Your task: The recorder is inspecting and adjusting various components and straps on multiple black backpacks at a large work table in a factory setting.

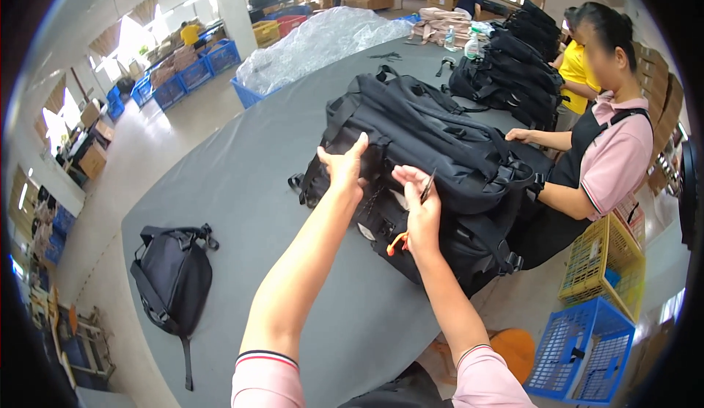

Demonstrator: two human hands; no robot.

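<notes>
On the left, a small black bag (176, 279) is lying on the grey table (242, 180). The left hand (343, 167) is spreading thumb and forefinger widely at the near edge of a large black backpack (433, 125), which is lying mid-table; any pinch is staying hidden. The right hand (422, 217) is curling around a slim pointed tool (428, 186), fingertips close to the backpack. Apparently the person is working over its near side; the next move is calling for steadying fabric away from the point. Farther right, a co-worker's hand (519, 136) is reaching the backpack.
</notes>
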